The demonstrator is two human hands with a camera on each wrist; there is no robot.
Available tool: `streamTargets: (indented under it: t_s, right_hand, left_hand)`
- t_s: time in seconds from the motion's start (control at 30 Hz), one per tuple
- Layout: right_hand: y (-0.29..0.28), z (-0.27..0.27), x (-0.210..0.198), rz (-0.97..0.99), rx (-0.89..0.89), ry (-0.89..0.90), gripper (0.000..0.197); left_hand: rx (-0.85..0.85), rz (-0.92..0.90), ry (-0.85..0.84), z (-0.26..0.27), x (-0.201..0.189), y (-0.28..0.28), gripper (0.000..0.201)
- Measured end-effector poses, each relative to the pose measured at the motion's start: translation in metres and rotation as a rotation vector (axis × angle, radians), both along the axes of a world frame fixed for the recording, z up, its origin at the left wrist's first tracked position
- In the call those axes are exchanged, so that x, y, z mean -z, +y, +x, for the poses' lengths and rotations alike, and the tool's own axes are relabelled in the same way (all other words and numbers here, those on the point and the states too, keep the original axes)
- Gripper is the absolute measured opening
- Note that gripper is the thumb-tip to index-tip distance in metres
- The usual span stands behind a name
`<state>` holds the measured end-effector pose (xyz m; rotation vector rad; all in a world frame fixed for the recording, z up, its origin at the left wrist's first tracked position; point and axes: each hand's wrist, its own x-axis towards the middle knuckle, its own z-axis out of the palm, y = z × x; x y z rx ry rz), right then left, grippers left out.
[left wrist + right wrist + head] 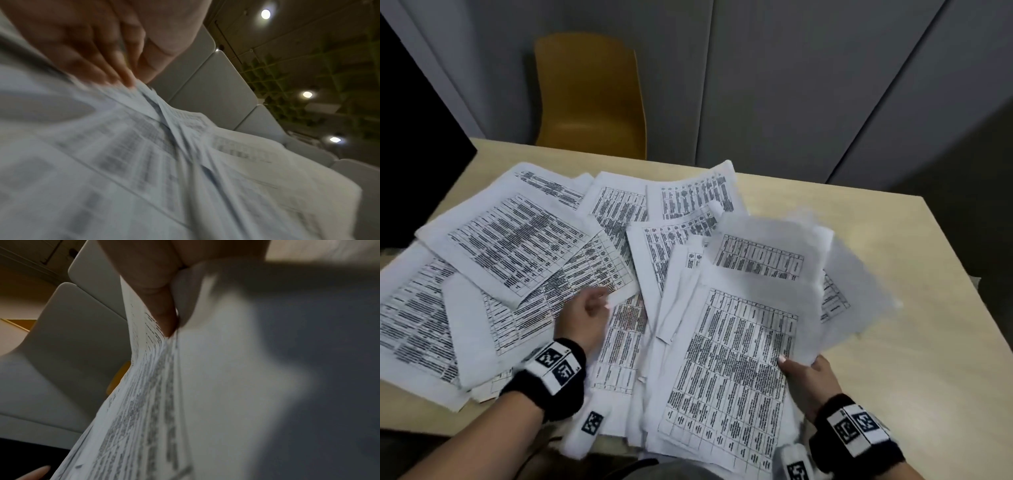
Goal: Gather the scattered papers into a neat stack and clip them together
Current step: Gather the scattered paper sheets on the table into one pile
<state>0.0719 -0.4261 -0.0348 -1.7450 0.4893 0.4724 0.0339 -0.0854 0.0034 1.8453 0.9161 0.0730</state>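
my right hand [812, 373] pinches a loose bundle of papers [736, 359] at its right edge, thumb on the top sheet and the other fingers hidden beneath, and the right wrist view shows that same bundle [156, 386] squeezed against my thumb [160, 308] with the sheets fanning apart below it. the bundle is uneven: its far sheets splay out over the right side of the table [914, 274] and look blurred, and its near end overhangs the table's front edge toward me. my left hand [585, 318] lies on the scattered sheets [513, 246] in the middle of the spread, fingers curled at the corner of one printed page; in the left wrist view my fingertips [123, 76] touch a lifted, crumpled fold of paper [164, 129], but the blur is heavy and i cannot tell whether i truly grasp it or only press on it. the rest of the pages cover the left and middle of the tabletop in overlapping, skewed layers, several reaching or passing the left and near edges. bare wood shows along the far edge and over the whole right end of the table (the widest open room i have). a yellow chair [589, 96] stands behind the far edge, and a dark screen [414, 144] fills the left side beyond the table corner. both my wrists wear black bands with marker tags [554, 363].
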Motion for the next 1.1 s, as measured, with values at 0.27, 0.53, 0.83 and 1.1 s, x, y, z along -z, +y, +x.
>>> streamTargets:
  t_s: [0.27, 0.53, 0.83, 1.1]
  right_hand:
    - [0.009, 0.001, -0.009, 0.117, 0.005, -0.023, 0.017]
    - [0.031, 0.011, -0.013, 0.165, 0.038, 0.042, 0.017]
    - [0.034, 0.007, -0.015, 0.055, 0.046, 0.071, 0.018]
    - [0.033, 0.009, -0.007, 0.095, 0.110, 0.086, 0.025]
  left_hand:
    - [0.352, 0.424, 0.667, -0.019, 0.016, 0.073, 0.072]
    - [0.707, 0.546, 0.526, -0.049, 0.018, 0.051, 0.058]
    - [-0.182, 0.366, 0.500, -0.031, 0.018, 0.120, 0.101]
    - [-0.401, 0.079, 0.357, -0.020, 0.004, 0.120, 0.106]
